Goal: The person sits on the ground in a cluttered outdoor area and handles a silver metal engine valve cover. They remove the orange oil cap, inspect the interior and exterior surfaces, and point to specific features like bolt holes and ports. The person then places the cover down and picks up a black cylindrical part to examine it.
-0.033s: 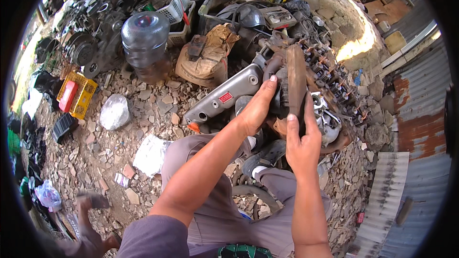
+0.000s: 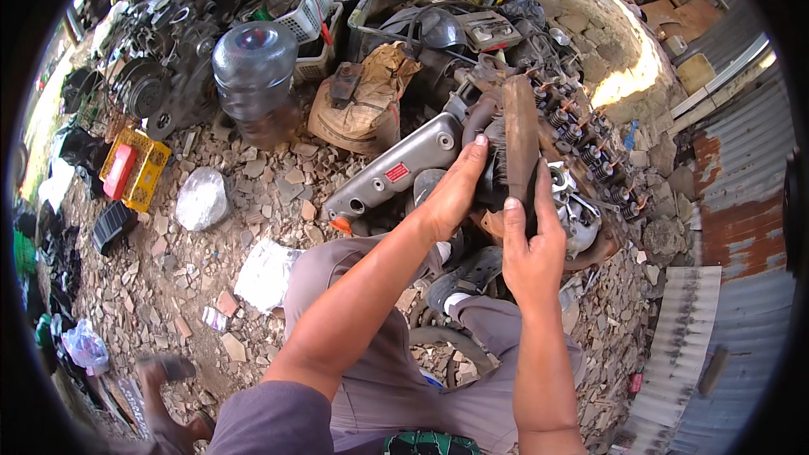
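Observation:
My right hand is closed round the lower end of a wooden-backed brush, thumb along its near face. The brush stands nearly upright, and its dark bristles point left. Just left of it, my left hand has its thumb raised next to the bristles. The other fingers are hidden, and the dark thing against them cannot be made out. Below and left of the hands lies a grey metal engine cover with a red label. Engine parts with valve springs lie behind and right of the brush.
A paper sack, a clear water jug and crates of scrap parts stand beyond. A yellow crate lies to the left. Broken tile covers the ground. Corrugated sheets line the right; another person's leg shows lower left.
The brush has shifted very slightly left, and its bristles show more clearly. Both hands stay in nearly the same place.

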Demonstrator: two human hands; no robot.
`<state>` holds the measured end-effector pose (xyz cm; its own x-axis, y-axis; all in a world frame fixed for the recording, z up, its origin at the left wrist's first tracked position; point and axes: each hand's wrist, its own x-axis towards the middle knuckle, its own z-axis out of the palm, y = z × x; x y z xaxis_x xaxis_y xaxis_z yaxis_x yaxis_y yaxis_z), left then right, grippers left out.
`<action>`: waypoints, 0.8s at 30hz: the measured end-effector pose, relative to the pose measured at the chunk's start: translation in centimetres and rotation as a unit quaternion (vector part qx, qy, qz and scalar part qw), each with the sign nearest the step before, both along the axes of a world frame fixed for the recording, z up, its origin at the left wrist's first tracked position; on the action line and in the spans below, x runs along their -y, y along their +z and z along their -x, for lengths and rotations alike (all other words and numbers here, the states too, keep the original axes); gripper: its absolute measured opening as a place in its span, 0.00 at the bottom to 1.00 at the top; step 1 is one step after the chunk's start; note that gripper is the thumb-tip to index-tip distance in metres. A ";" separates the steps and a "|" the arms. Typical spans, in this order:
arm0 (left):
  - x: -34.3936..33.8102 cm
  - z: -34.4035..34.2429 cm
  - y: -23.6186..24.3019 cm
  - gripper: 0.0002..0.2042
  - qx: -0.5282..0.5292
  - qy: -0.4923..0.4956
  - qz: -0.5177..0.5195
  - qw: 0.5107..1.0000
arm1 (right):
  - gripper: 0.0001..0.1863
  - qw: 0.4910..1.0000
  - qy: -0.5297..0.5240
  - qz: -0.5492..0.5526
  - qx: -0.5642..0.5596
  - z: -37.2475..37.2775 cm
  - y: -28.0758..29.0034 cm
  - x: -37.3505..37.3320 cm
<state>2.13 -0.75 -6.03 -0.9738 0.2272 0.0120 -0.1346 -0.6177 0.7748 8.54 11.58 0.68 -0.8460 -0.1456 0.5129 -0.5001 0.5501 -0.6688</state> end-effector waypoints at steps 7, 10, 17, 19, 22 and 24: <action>2.5 0.6 1.3 0.34 0.147 0.039 0.025 0.988 | 0.30 0.995 0.031 -0.095 -0.007 -3.2 -3.8 -2.1; 1.4 -0.3 2.1 0.33 0.166 0.000 0.007 0.986 | 0.30 0.996 0.015 -0.084 -0.027 -2.9 -4.4 -2.7; 0.3 -0.4 1.5 0.32 0.106 -0.065 0.008 0.992 | 0.30 0.995 -0.002 -0.090 -0.047 0.0 -0.7 -1.2; 0.9 -0.5 2.1 0.34 0.130 0.009 0.011 0.991 | 0.31 0.994 0.031 -0.104 -0.030 -1.7 -1.3 -1.1; 1.6 -0.1 0.8 0.36 0.140 0.005 0.003 0.990 | 0.32 0.992 0.050 -0.111 -0.036 -3.8 -3.9 -1.6; 1.3 -0.2 1.4 0.34 0.179 0.013 -0.018 0.984 | 0.32 0.995 0.046 -0.087 -0.007 -3.9 -4.1 -2.1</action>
<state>2.30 -2.05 -4.62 -0.9224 0.2075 -0.3257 -0.3787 -0.6512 0.6576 12.49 13.66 -3.40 -0.8178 -0.3090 0.4856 -0.5623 0.6088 -0.5596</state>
